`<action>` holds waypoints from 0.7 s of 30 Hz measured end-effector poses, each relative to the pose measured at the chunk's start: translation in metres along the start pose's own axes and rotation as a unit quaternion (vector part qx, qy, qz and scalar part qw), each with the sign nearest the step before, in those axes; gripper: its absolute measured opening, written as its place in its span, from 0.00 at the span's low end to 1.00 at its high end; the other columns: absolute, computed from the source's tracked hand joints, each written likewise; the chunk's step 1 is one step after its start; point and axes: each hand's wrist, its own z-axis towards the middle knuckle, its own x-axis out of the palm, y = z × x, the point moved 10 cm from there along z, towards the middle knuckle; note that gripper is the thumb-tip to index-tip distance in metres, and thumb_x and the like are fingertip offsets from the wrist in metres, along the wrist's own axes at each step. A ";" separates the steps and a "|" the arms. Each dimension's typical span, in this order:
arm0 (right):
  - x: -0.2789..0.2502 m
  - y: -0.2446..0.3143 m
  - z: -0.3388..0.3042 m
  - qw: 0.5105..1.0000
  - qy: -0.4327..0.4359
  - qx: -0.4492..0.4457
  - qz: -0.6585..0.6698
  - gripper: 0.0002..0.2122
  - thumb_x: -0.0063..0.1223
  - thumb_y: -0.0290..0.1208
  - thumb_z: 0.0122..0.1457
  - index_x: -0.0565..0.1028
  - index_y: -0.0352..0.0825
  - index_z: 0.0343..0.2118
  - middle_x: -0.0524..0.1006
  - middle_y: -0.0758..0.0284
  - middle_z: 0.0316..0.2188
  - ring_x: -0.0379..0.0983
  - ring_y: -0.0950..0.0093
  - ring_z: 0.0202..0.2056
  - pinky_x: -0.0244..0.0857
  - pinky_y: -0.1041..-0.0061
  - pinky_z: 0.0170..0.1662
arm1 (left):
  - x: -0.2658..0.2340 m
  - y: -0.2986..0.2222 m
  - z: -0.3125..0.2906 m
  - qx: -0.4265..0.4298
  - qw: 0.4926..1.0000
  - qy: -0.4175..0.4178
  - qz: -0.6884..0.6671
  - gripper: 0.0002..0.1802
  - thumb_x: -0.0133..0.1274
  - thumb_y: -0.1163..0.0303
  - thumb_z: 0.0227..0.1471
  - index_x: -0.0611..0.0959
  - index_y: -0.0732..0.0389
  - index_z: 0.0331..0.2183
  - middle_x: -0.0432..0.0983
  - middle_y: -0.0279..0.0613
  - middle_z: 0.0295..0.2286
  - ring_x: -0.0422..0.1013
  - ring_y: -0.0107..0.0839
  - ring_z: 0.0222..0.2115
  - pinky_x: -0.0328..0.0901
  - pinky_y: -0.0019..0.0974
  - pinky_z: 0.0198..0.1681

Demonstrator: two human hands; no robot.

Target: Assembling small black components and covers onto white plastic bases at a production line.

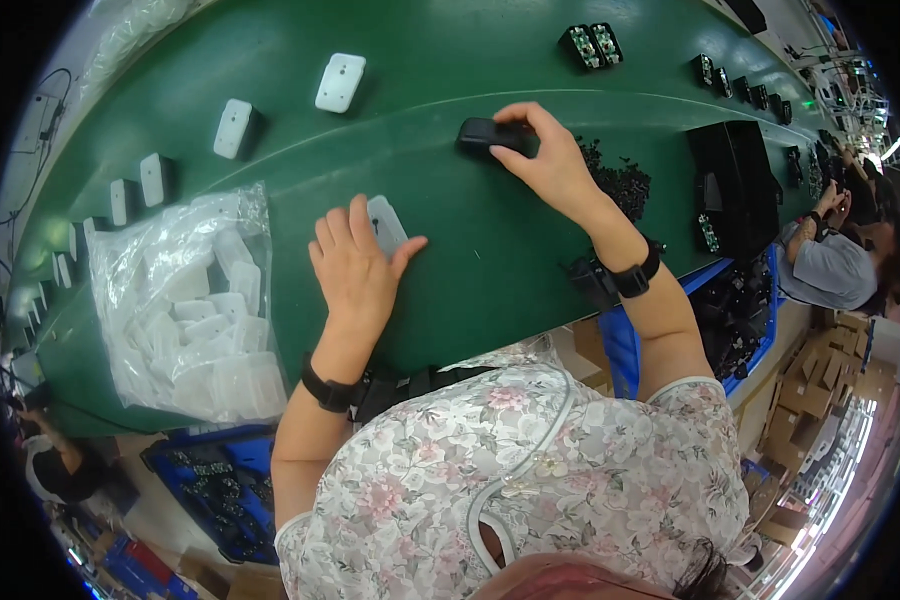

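Note:
My right hand [558,168] pinches a small black plastic case [482,134] between thumb and fingers over the green table [450,290]. Left of it, my left hand [354,262] lies with fingers stretched and thumb spread. A translucent white plastic cover [386,224] shows beside its fingers, partly hidden beneath them. Close to that hand sits a clear plastic bag [192,310] filled with similar white covers. Beside my right forearm is a heap of small black parts [622,188].
White-topped cases [340,82] stand in a row at the far left. Black cases with green circuit boards [590,46] stand at the far right, near a large black box [735,190]. Blue crates [210,480] are below the table edge. Another person [832,262] works at right.

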 end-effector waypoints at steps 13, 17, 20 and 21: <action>0.062 0.060 -0.023 0.985 0.081 -0.138 -0.066 0.16 0.58 0.23 0.49 0.74 0.33 0.43 0.76 0.62 0.43 0.72 0.63 0.44 0.66 0.71 0.47 | 0.012 0.033 0.009 0.018 0.946 0.055 -0.320 0.37 0.54 0.86 0.40 0.67 0.59 0.54 0.71 0.45 0.45 0.67 0.43 0.46 0.61 0.40 0.50; 0.091 0.066 -0.031 0.974 0.123 -0.167 -0.093 0.17 0.58 0.22 0.47 0.75 0.34 0.43 0.76 0.63 0.42 0.72 0.64 0.44 0.67 0.70 0.47 | 0.010 0.034 -0.001 0.012 0.942 0.051 -0.330 0.32 0.48 0.89 0.42 0.72 0.58 0.52 0.69 0.45 0.50 0.65 0.42 0.51 0.61 0.40 0.53; 0.101 0.065 -0.031 0.971 0.135 -0.175 -0.090 0.17 0.58 0.22 0.47 0.75 0.33 0.43 0.76 0.63 0.42 0.72 0.64 0.44 0.67 0.71 0.46 | 0.011 0.029 -0.003 0.034 0.951 0.046 -0.305 0.30 0.44 0.89 0.43 0.74 0.58 0.50 0.69 0.43 0.50 0.65 0.42 0.52 0.61 0.40 0.53; 0.103 0.067 -0.032 0.970 0.137 -0.179 -0.090 0.17 0.58 0.22 0.47 0.75 0.33 0.43 0.76 0.63 0.42 0.72 0.64 0.44 0.67 0.71 0.46 | 0.010 0.030 -0.005 0.039 0.953 0.037 -0.298 0.30 0.42 0.89 0.43 0.75 0.58 0.50 0.69 0.43 0.51 0.65 0.41 0.52 0.61 0.40 0.53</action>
